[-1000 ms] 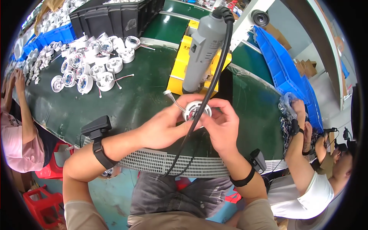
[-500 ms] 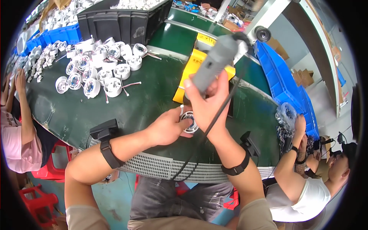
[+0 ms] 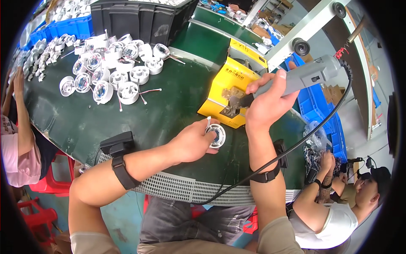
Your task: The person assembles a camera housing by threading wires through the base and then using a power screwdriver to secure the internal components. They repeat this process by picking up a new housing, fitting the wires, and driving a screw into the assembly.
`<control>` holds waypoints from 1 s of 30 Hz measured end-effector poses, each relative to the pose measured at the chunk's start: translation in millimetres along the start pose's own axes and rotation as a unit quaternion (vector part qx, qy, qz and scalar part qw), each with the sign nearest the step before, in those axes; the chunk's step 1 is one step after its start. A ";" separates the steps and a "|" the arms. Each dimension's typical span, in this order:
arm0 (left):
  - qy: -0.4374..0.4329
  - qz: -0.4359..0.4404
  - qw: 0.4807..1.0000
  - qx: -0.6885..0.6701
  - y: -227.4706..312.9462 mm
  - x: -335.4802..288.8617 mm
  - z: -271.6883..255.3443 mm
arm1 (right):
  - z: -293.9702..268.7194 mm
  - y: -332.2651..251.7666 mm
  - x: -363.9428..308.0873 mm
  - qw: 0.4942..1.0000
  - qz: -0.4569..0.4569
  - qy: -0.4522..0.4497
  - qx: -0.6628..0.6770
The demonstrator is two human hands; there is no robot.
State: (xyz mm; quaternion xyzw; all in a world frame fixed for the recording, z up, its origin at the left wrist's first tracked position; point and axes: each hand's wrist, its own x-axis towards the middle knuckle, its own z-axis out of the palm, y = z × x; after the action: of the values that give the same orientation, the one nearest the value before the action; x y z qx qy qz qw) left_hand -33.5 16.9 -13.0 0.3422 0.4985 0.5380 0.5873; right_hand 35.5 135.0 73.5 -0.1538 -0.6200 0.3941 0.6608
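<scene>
My left hand (image 3: pixel 190 142) grips a small round white housing (image 3: pixel 222 136), its thumb over the open side. A circuit board shows inside the ring, and a short cable with a white connector stands up at its edge. My right hand (image 3: pixel 267 103) is wrapped around a grey electric screwdriver (image 3: pixel 305 77), held nearly level. The driver's front end points left, at the metal opening of a yellow screw feeder (image 3: pixel 220 86); whether the bit touches it I cannot tell. A black power cord (image 3: pixel 292 151) loops down from the tool across my right forearm.
Many similar white housings (image 3: pixel 127 91) with loose wires lie piled at the left. Behind them stands a black crate (image 3: pixel 131 25) beside a blue bin (image 3: pixel 69 27). Blue trays (image 3: pixel 336 127) line the right side. A co-worker (image 3: pixel 325 216) sits right; another person's arm (image 3: pixel 23 110) shows left.
My right hand has swung the screwdriver rightward and tipped it from steep to nearly level, its front end now at the yellow feeder. My left hand still holds the housing.
</scene>
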 end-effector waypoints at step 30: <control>-0.001 -0.024 0.999 -0.028 -1.7 4.0 -1.8 | -4.6 2.7 -2.1 1.000 0.017 -0.018 -0.011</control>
State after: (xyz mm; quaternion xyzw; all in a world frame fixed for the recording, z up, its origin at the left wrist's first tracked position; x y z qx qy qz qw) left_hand -35.1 20.3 -16.0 0.3145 0.4908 0.5369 0.6099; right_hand 39.2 136.5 69.3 -0.1646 -0.6334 0.4011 0.6409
